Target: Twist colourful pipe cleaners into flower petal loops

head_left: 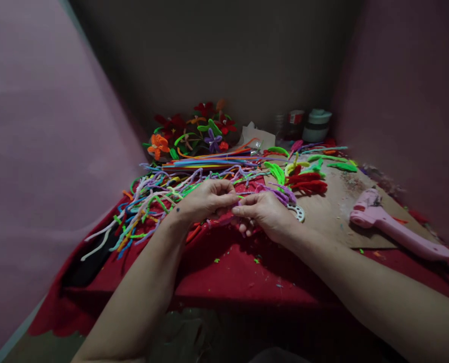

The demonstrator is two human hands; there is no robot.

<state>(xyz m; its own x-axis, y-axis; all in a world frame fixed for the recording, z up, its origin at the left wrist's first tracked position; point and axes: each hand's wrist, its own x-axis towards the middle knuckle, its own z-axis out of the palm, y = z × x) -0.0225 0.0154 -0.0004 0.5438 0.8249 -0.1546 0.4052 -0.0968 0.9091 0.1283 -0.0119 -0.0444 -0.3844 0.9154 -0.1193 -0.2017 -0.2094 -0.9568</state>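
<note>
My left hand [213,199] and my right hand [264,214] meet over the front of the red-covered table. Both are closed in a pinch on a purple pipe cleaner [238,204], most of it hidden by my fingers. Just beyond my right hand lie more purple pipe cleaner pieces [283,194] and a pale ring with holes [297,212]. Around my left hand spreads a tangle of loose, bent pipe cleaners [149,206] in many colours.
Pipe cleaner flowers [192,126] stand at the back, behind straight pipe cleaners [209,162]. Red petal-like pieces [307,184] rest on a cardboard sheet [334,212], with a pink corded tool [394,229] at its right. A lidded jar [317,126] is at the back right.
</note>
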